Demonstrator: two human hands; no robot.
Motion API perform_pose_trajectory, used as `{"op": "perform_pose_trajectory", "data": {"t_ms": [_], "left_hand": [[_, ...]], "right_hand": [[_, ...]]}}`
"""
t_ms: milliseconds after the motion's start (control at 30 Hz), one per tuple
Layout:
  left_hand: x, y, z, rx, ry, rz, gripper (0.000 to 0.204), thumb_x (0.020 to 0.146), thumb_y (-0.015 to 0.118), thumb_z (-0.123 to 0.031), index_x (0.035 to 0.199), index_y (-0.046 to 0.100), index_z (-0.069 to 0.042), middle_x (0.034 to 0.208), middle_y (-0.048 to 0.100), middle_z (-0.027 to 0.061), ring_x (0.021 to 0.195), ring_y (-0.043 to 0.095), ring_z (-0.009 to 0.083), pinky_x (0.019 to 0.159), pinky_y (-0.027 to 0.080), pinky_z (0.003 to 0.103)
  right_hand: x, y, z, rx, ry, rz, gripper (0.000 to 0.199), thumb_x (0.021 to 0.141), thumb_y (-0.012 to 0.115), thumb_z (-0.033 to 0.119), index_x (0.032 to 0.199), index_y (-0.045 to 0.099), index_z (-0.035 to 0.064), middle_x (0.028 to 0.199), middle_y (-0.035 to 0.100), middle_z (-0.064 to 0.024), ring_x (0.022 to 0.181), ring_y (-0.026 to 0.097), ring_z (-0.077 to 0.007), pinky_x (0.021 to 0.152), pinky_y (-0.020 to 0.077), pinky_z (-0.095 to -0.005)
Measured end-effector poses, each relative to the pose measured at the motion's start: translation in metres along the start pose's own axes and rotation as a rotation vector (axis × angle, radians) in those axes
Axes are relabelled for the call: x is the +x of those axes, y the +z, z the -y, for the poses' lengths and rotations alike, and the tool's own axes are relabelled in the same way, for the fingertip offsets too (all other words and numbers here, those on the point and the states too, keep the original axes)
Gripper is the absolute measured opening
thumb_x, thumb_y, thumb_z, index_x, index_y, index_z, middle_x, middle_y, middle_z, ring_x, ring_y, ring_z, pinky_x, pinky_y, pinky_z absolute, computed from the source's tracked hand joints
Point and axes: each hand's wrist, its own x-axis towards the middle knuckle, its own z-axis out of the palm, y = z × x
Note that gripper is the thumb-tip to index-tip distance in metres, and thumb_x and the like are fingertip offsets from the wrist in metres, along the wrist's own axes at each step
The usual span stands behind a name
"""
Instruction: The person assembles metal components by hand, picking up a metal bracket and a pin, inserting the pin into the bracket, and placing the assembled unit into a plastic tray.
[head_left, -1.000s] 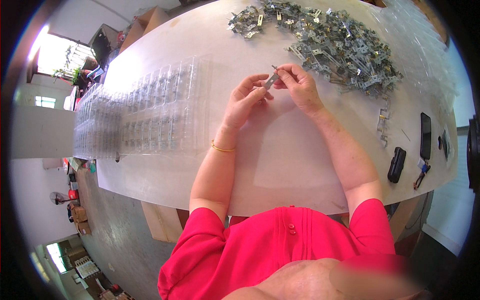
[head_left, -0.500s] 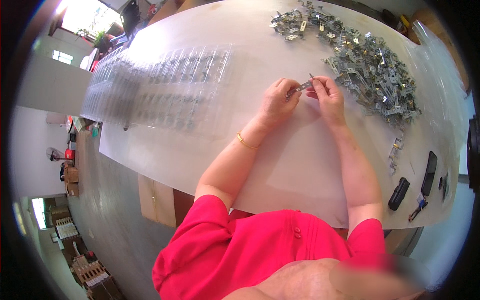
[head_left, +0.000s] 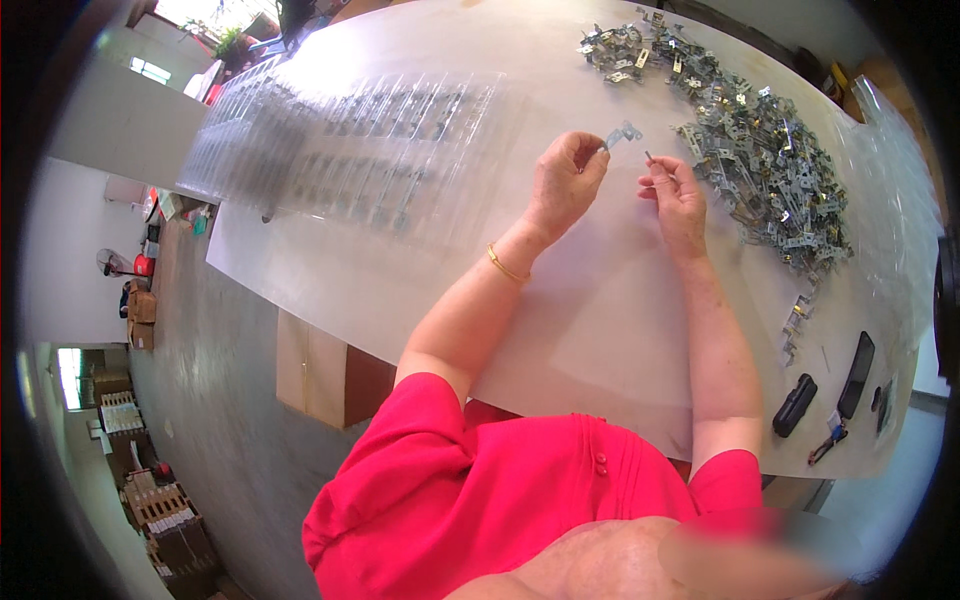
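My left hand (head_left: 566, 182), a gold bangle on its wrist, pinches a small flat metal bracket (head_left: 626, 133) that sticks out beyond the fingertips. A short gap to the right, my right hand (head_left: 680, 205) has thumb and fingers closed on a thin metal rod (head_left: 649, 156); only its tip shows clearly, and the fingers cover the rest. Both hands are above the pale tabletop (head_left: 570, 300). Close by on the right lies a large heap of similar metal brackets (head_left: 770, 160), some with brass-coloured parts.
Transparent plastic trays (head_left: 480, 105) with parts in their compartments lie at the left. A black case (head_left: 795, 405), a dark phone-like slab (head_left: 857, 375) and a small tool (head_left: 828, 443) rest at the near right. Plastic film (head_left: 895, 190) covers the right edge.
My hands have drawn apart. The bracket, earlier between both hands, is now in my left hand alone, its free end pointing away. The whole view has shifted slightly.
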Motion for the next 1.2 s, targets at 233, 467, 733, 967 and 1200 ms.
{"op": "perform_pose_trajectory", "data": {"t_ms": [233, 467, 733, 967, 1200], "left_hand": [[0.001, -0.051, -0.022, 0.107, 0.029, -0.071, 0.017, 0.091, 0.067, -0.009, 0.103, 0.067, 0.003, 0.088, 0.069, 0.0053, 0.080, 0.062, 0.0097, 0.075, 0.052, 0.025], [-0.029, -0.134, -0.010, 0.324, -0.022, -0.262, 0.014, 0.091, 0.067, -0.007, 0.101, 0.068, 0.003, 0.089, 0.068, 0.0036, 0.079, 0.061, 0.0077, 0.075, 0.052, 0.023], [-0.057, -0.176, 0.012, 0.505, -0.123, -0.352, 0.015, 0.087, 0.069, -0.009, 0.099, 0.069, 0.001, 0.091, 0.067, 0.0069, 0.080, 0.064, 0.0133, 0.076, 0.052, 0.027], [-0.061, -0.174, 0.016, 0.694, -0.122, -0.346, 0.019, 0.085, 0.070, -0.014, 0.097, 0.071, 0.001, 0.093, 0.067, 0.0105, 0.081, 0.066, 0.0168, 0.077, 0.054, 0.029], [-0.059, -0.176, 0.029, 0.845, -0.119, -0.316, 0.019, 0.083, 0.070, -0.014, 0.094, 0.071, 0.001, 0.088, 0.066, 0.0105, 0.077, 0.064, 0.0200, 0.075, 0.053, 0.032]], "right_hand": [[0.000, -0.002, 0.001, 0.008, 0.010, 0.013, 0.017, 0.100, 0.061, 0.019, 0.105, 0.065, 0.0037, 0.089, 0.065, -0.0028, 0.076, 0.063, -0.0097, 0.068, 0.0543, -0.0243], [0.002, -0.004, -0.002, 0.001, -0.018, 0.005, 0.012, 0.099, 0.062, 0.016, 0.103, 0.066, 0.0062, 0.089, 0.064, -0.0007, 0.075, 0.063, -0.0088, 0.067, 0.0542, -0.0233], [0.000, 0.001, -0.002, -0.002, -0.036, 0.008, 0.011, 0.098, 0.062, 0.015, 0.103, 0.066, 0.0062, 0.091, 0.064, -0.0006, 0.076, 0.063, -0.0088, 0.066, 0.0545, -0.0232], [0.000, -0.001, -0.003, -0.045, -0.022, 0.013, 0.012, 0.098, 0.062, 0.016, 0.103, 0.066, 0.0057, 0.092, 0.064, -0.0004, 0.077, 0.063, -0.0091, 0.066, 0.0549, -0.0237], [0.000, -0.001, 0.001, -0.075, -0.045, 0.041, 0.012, 0.099, 0.061, 0.016, 0.103, 0.066, 0.0056, 0.091, 0.063, -0.0007, 0.077, 0.063, -0.0091, 0.067, 0.0546, -0.0233]]}}
